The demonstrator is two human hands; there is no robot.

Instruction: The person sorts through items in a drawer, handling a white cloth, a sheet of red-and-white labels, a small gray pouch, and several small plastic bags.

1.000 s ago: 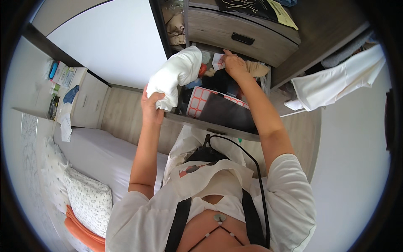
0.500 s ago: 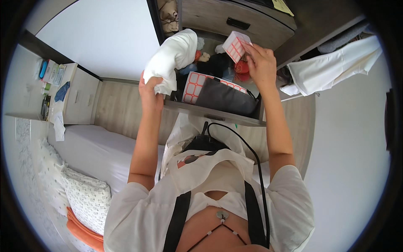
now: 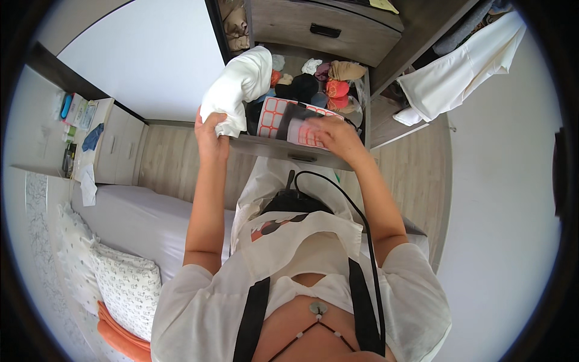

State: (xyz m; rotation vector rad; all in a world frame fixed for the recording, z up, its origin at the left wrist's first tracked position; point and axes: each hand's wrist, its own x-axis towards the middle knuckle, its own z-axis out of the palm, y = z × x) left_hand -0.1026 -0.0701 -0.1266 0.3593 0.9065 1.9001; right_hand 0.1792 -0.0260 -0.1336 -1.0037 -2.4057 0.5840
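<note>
Lowering right hand (image 3: 332, 134) onto red-checked cloth (image 3: 283, 117); raised earlier.

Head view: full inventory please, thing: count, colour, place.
white garment: 1, white, gripped at the open drawer's left corner
open drawer: 1, grey wood, centre top
red-checked pouch: 1, white with red squares, front of drawer, under the right hand
rolled clothes: several, red, black, beige, white, back of drawer
closed drawer: 1, grey wood, above the open one
hanging shirt: 1, white, top right
bed: 1, grey sheet, lower left
patterned pillow: 1, white, lower left
bedside cabinet: 1, white, left
left hand: holds white garment
right hand: on pouch, blurred
</note>
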